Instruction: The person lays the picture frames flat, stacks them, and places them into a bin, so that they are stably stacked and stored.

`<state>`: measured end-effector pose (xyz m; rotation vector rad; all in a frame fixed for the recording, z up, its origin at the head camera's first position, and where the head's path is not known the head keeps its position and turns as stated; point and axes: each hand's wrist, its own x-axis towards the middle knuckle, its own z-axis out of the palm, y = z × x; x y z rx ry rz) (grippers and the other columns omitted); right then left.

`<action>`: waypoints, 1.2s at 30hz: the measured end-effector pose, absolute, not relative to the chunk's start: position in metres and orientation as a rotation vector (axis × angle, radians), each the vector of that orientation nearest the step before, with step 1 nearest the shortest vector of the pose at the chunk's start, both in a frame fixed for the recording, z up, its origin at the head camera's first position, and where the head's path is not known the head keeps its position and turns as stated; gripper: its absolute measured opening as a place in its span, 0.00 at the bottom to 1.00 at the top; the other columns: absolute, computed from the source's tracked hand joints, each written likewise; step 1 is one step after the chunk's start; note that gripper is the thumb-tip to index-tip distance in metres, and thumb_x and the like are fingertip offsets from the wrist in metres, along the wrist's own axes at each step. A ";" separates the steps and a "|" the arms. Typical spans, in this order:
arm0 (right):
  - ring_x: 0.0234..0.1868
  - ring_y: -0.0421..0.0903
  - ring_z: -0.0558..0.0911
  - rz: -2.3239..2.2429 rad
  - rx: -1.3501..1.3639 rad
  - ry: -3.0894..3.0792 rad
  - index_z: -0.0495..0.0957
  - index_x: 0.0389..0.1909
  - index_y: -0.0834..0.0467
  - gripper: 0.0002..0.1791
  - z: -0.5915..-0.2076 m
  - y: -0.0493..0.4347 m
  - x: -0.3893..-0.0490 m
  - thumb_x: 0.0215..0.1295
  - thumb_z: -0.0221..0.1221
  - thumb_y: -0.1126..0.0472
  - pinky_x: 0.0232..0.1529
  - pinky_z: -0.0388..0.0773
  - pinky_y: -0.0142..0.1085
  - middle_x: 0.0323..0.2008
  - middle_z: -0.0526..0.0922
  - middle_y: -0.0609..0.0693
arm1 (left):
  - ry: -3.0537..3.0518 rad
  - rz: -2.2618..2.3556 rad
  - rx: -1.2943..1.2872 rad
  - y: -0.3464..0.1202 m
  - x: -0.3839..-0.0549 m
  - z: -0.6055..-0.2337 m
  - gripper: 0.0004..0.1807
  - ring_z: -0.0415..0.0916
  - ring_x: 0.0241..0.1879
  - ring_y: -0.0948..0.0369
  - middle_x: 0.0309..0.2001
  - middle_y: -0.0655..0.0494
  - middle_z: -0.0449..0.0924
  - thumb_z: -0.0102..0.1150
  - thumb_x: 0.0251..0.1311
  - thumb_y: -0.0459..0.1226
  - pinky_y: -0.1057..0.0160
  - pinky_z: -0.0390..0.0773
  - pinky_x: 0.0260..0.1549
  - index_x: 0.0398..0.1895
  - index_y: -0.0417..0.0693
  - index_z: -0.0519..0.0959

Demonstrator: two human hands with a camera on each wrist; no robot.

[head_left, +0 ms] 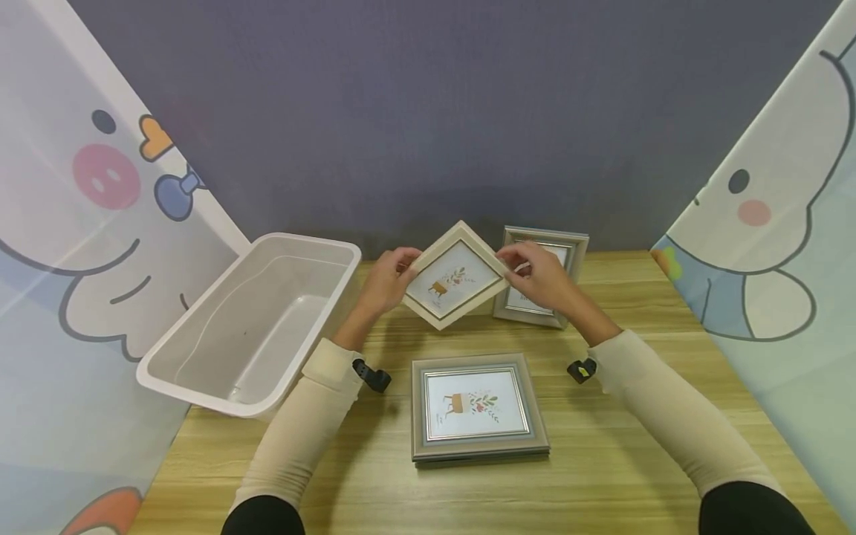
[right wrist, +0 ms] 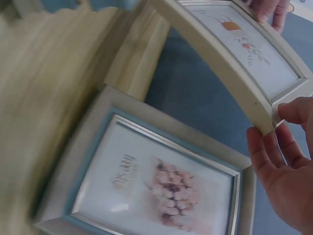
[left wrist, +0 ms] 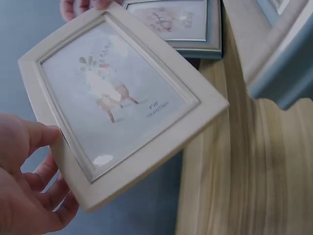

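Note:
Both hands hold a cream picture frame (head_left: 457, 275) up over the back of the table, tilted like a diamond, its plant-pot picture facing me. My left hand (head_left: 391, 281) grips its left side, with the thumb on the front border and the fingers (left wrist: 51, 193) behind. At the right corner my right hand (head_left: 538, 276) pinches it between thumb and fingers. Behind the right hand a grey-beige picture frame (head_left: 528, 315) with a blossom picture (right wrist: 176, 193) leans upright. Nearer to me lies a larger grey-beige picture frame (head_left: 478, 442), flat on top of another.
A pale plastic bin (head_left: 249, 409) stands on the left side of the wooden table (head_left: 602, 461). A dark grey wall (head_left: 428, 111) rises behind the table, and cartoon-printed panels (head_left: 769, 245) flank both sides.

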<state>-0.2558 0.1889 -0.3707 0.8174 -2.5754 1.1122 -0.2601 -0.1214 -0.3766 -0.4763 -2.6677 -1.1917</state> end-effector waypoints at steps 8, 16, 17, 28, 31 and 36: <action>0.43 0.53 0.83 1.298 0.816 -2.542 0.77 0.54 0.68 0.19 -0.393 0.195 -0.250 0.61 0.64 0.76 0.42 0.84 0.31 0.43 0.82 0.62 | -2.718 -1.027 -0.497 -0.115 -0.252 -0.363 0.17 0.73 0.58 0.49 0.53 0.46 0.85 0.55 0.73 0.36 0.45 0.71 0.60 0.62 0.49 0.79; 0.42 0.44 0.83 1.432 0.797 -2.512 0.73 0.53 0.67 0.21 -0.416 0.196 -0.245 0.59 0.67 0.76 0.41 0.84 0.31 0.42 0.81 0.61 | -2.807 -0.916 -0.483 -0.111 -0.248 -0.354 0.17 0.69 0.61 0.47 0.60 0.48 0.79 0.53 0.76 0.41 0.41 0.63 0.56 0.64 0.58 0.78; 0.42 0.43 0.83 1.450 0.801 -2.510 0.73 0.53 0.67 0.21 -0.419 0.195 -0.245 0.59 0.67 0.76 0.41 0.84 0.31 0.42 0.80 0.61 | -2.811 -0.893 -0.489 -0.110 -0.248 -0.353 0.17 0.69 0.61 0.47 0.60 0.48 0.79 0.53 0.76 0.42 0.41 0.63 0.55 0.64 0.59 0.78; 0.48 0.53 0.84 1.668 0.751 -2.563 0.69 0.48 0.67 0.19 -0.444 0.187 -0.239 0.61 0.67 0.74 0.45 0.86 0.32 0.44 0.79 0.63 | -2.823 -0.627 -0.662 -0.104 -0.235 -0.340 0.17 0.70 0.58 0.46 0.58 0.47 0.76 0.53 0.75 0.37 0.46 0.61 0.47 0.62 0.58 0.79; 0.48 0.57 0.85 1.662 0.758 -2.569 0.68 0.47 0.68 0.18 -0.449 0.185 -0.237 0.61 0.66 0.75 0.46 0.86 0.32 0.44 0.79 0.63 | -2.835 -0.589 -0.677 -0.103 -0.233 -0.339 0.17 0.69 0.57 0.46 0.58 0.48 0.76 0.53 0.75 0.36 0.47 0.60 0.46 0.62 0.58 0.79; 0.50 0.62 0.85 1.620 0.760 -2.552 0.69 0.48 0.68 0.18 -0.450 0.184 -0.237 0.62 0.66 0.74 0.48 0.86 0.34 0.45 0.81 0.65 | -2.842 -0.562 -0.667 -0.102 -0.232 -0.339 0.16 0.70 0.56 0.47 0.58 0.49 0.76 0.54 0.75 0.37 0.48 0.59 0.46 0.62 0.59 0.80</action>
